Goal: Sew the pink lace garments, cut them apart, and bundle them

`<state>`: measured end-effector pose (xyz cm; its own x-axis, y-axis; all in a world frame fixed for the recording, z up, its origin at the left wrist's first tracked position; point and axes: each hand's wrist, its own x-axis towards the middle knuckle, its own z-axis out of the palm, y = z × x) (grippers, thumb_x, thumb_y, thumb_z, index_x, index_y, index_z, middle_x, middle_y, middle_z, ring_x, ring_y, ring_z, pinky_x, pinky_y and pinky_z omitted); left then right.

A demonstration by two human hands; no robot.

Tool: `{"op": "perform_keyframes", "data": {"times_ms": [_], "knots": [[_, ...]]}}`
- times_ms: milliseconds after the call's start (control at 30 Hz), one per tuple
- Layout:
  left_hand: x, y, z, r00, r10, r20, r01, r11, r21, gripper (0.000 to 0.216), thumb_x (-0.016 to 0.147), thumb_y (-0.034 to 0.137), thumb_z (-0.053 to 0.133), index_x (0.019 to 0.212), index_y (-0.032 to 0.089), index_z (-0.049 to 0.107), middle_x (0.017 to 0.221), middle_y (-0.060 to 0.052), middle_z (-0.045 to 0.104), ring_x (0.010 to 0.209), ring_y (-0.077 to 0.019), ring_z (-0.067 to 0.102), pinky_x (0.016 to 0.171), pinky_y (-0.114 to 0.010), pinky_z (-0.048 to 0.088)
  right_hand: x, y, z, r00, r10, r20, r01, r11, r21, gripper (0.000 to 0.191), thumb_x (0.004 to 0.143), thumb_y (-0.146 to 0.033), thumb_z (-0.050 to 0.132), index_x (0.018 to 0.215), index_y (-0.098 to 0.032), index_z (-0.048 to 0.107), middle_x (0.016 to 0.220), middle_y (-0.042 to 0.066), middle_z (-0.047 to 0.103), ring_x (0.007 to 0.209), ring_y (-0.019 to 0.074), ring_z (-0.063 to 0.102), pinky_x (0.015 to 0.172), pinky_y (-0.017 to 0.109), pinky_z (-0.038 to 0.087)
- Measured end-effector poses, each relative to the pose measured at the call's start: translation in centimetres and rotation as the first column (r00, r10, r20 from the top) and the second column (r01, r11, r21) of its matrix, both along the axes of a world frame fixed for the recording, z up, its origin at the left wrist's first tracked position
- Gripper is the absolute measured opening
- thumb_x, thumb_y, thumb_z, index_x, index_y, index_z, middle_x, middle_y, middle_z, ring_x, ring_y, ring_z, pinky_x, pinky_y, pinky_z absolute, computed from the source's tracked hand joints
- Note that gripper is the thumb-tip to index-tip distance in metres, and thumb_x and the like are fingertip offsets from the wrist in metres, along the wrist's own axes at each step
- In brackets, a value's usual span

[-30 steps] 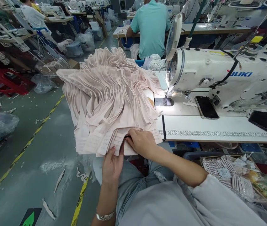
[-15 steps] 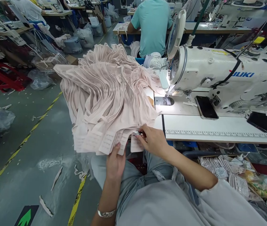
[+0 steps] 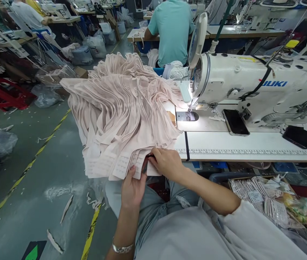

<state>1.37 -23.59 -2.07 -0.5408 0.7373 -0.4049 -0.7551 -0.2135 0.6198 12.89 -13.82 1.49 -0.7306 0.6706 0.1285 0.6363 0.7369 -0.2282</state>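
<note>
Pinching near-edge tabs of the pale pink fabric stack (image 3: 121,108) with the left hand (image 3: 133,189); gripping a small dark item (image 3: 150,156), too hidden to identify, with the right hand (image 3: 168,164) just beside. Could nick fabric if sharp; could slide or fall out of order if tugged, being loosely layered. Lying left of the sewing machine (image 3: 231,79), long axis far to near, tabbed ends pointing near, towards the lap (image 3: 149,213).
</note>
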Motion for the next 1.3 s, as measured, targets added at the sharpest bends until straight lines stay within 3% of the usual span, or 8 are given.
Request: {"op": "perform_keyframes", "data": {"times_ms": [100,233,300,433,567,900,1067,1300], "knots": [[1.5,0.0,-0.7,0.993,-0.098,-0.065,0.100,0.994,0.034,0.040,0.074,0.029,0.083,0.111,0.022,0.071,0.128,-0.010,0.064,0.115,-0.0284,0.062,0.085,-0.034,0.059,0.3,0.3,-0.1,0.999,-0.030,0.015,0.030,1.000,-0.007,0.026,0.103,-0.039,0.046,0.107,-0.017,0.058,0.091,0.006,0.072,0.081,0.0210,0.068,0.056,0.029,0.029],[3.2,0.4,-1.8,0.958,-0.222,-0.182,0.213,0.975,-0.065,0.043,0.065,0.023,0.089,0.104,0.020,0.071,0.102,-0.006,0.070,0.094,-0.0221,0.066,0.071,-0.027,0.057,1.2,0.5,0.0,0.999,-0.036,-0.007,0.035,0.998,-0.048,0.024,0.102,-0.039,0.049,0.104,-0.017,0.058,0.092,0.005,0.072,0.081,0.0194,0.068,0.057,0.029,0.029],[3.2,0.7,-1.9,0.968,-0.178,-0.176,0.163,0.982,-0.095,0.036,0.065,0.018,0.087,0.098,0.020,0.071,0.098,-0.004,0.071,0.097,-0.0212,0.066,0.078,-0.027,0.056,2.0,0.6,0.3,0.998,-0.038,-0.048,0.035,0.997,-0.072,0.023,0.101,-0.038,0.050,0.104,-0.017,0.057,0.091,0.005,0.072,0.081,0.0188,0.068,0.057,0.029,0.029],[1.7,0.9,-0.8,0.996,0.021,-0.088,-0.023,0.999,-0.023,0.044,0.068,0.012,0.078,0.110,0.025,0.070,0.124,-0.003,0.066,0.126,-0.0234,0.054,0.103,-0.031,0.049,3.7,1.0,0.8,0.987,-0.076,-0.139,0.059,0.991,-0.123,0.022,0.097,-0.037,0.056,0.106,-0.017,0.055,0.086,0.002,0.071,0.076,0.0168,0.067,0.059,0.026,0.029],[0.5,0.7,0.4,1.000,0.010,-0.017,-0.010,1.000,0.006,0.044,0.075,0.016,0.070,0.118,0.020,0.067,0.132,-0.006,0.063,0.136,-0.0258,0.046,0.111,-0.036,0.044,4.4,1.0,1.1,0.985,-0.102,-0.137,0.084,0.988,-0.128,0.020,0.096,-0.036,0.058,0.105,-0.018,0.055,0.083,0.001,0.071,0.074,0.0159,0.066,0.057,0.026,0.027],[0.5,0.5,0.9,0.999,-0.031,0.029,0.031,1.000,-0.004,0.042,0.082,0.014,0.061,0.124,0.019,0.065,0.135,-0.008,0.062,0.132,-0.0248,0.051,0.105,-0.033,0.051,2.4,0.4,0.9,0.992,-0.025,-0.120,0.020,0.999,-0.038,0.026,0.100,-0.040,0.050,0.108,-0.016,0.057,0.095,0.006,0.072,0.082,0.0183,0.067,0.058,0.027,0.030],[-0.3,0.0,0.6,0.998,-0.067,-0.022,0.067,0.998,-0.002,0.028,0.082,0.022,0.065,0.109,0.021,0.071,0.125,-0.007,0.068,0.128,-0.0277,0.055,0.105,-0.036,0.052,1.6,0.4,0.3,0.999,0.011,-0.030,-0.011,1.000,0.012,0.026,0.102,-0.039,0.046,0.104,-0.016,0.058,0.091,0.007,0.072,0.081,0.0190,0.067,0.056,0.028,0.030],[-1.4,0.0,-1.0,0.992,-0.012,-0.122,0.007,0.999,-0.040,0.011,0.085,0.025,0.066,0.095,0.028,0.069,0.114,0.000,0.070,0.124,-0.0231,0.058,0.100,-0.035,0.055,2.3,0.9,0.8,0.998,0.056,0.012,-0.056,0.998,-0.018,0.020,0.101,-0.033,0.048,0.104,-0.017,0.060,0.089,0.006,0.071,0.082,0.0186,0.066,0.058,0.027,0.033]]}}
